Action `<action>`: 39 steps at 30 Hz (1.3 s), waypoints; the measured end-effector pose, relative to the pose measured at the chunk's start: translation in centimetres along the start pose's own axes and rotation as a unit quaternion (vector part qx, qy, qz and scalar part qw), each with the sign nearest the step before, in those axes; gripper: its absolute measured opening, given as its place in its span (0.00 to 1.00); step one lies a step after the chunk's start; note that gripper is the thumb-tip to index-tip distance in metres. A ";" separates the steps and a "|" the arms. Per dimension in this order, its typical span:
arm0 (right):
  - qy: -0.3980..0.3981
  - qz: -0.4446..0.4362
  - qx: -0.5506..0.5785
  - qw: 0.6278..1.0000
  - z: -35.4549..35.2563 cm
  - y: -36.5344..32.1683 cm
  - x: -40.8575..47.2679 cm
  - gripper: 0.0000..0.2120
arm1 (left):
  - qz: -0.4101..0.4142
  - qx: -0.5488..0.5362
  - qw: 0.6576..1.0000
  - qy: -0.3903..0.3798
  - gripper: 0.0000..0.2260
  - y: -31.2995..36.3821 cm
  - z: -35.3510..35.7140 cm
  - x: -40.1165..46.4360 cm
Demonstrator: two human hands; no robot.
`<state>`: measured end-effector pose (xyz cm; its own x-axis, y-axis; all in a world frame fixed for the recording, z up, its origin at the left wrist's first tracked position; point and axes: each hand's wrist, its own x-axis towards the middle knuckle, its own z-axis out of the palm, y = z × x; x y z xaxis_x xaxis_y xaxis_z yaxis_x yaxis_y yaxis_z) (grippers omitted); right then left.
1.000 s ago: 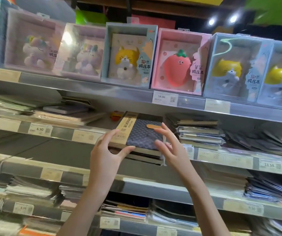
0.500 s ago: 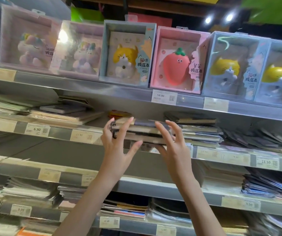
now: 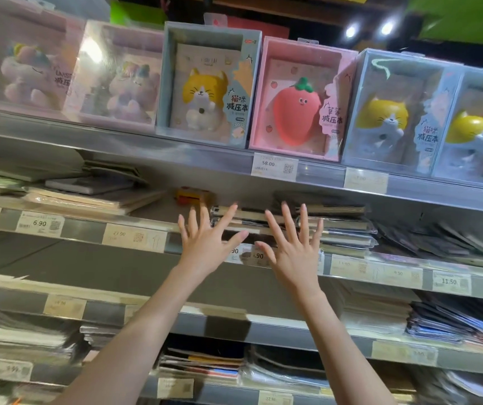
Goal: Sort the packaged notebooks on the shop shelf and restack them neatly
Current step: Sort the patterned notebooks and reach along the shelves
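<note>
A short stack of dark packaged notebooks lies flat on the second shelf, seen edge-on. My left hand has its fingers spread straight, fingertips against the stack's front left edge. My right hand is spread the same way at the stack's front right, fingers straight, holding nothing. Just to the right sits a taller stack of wrapped notebooks.
Boxed squishy-toy notebooks line the top shelf: a cat box, a pink strawberry box, more cat boxes. Beige notebooks lie at left, fanned dark packs at right. A small yellow-red item sits behind the stack. Lower shelves hold more stacks.
The dark notebooks were tilted up in both hands a second ago. They now lie flat on the shelf, pushed back, and both hands have opened with fingers spread at the stack's front.
</note>
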<state>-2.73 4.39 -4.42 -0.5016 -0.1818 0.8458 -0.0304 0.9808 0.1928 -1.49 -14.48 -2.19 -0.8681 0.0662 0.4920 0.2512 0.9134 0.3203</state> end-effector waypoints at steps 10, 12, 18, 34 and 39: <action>-0.049 0.033 -0.012 0.998 0.9 -0.5 -0.1 0.34 | -0.015 0.058 0.997 0.052 0.30 0.2 1.7 -0.1; -0.056 0.036 -0.017 0.998 0.7 -0.6 0.0 0.35 | -0.029 0.063 0.998 0.011 0.31 0.5 1.3 0.4; -0.021 0.020 0.001 1.000 -0.4 -1.1 -2.7 0.28 | 0.041 -0.027 0.993 0.106 0.24 0.4 2.4 -2.0; -0.153 0.009 0.071 0.986 0.9 -7.3 -14.8 0.25 | 0.051 -0.096 0.987 0.122 0.20 -4.7 8.9 -12.5; -0.203 0.011 0.089 0.975 2.4 -9.1 -19.6 0.25 | 0.027 -0.080 0.993 0.082 0.21 -7.1 12.2 -16.2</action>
<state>5.35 -0.77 -23.96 -0.8041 -0.1531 0.5745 -0.1472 0.9875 0.0573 5.54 -17.13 -22.27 -0.7734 0.0359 0.6329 0.3722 0.8338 0.4076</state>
